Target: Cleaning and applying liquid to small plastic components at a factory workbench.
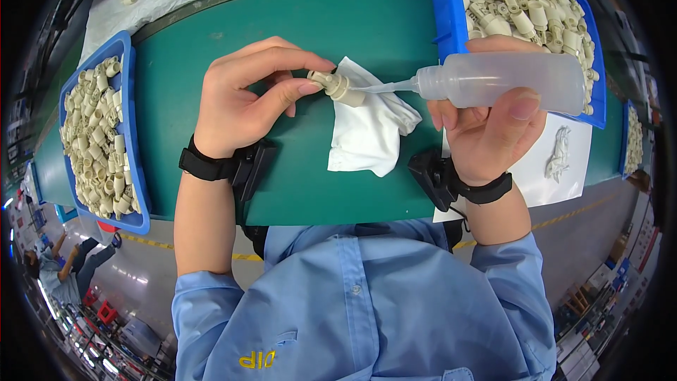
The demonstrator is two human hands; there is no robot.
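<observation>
Between thumb and index finger, my left hand (247,95) pinches a small cream plastic fitting (340,89), its wider end turned to the right. My right hand (486,123) grips a translucent squeeze bottle (504,81) lying on its side in the air. The thin nozzle (384,87) of the bottle points left, and its tip meets the wide end of the fitting. Whether liquid comes out is too small to see. Under the fitting and nozzle, a white cloth (367,141) lies crumpled on the green work surface (296,197).
Blue trays of cream fittings stand at the left (144,190) and upper right (446,7). A white sheet (575,162) with a crumpled scrap (559,155) lies under my right wrist. White plastic (162,3) covers the far left. A person (67,264) is on the floor area at lower left.
</observation>
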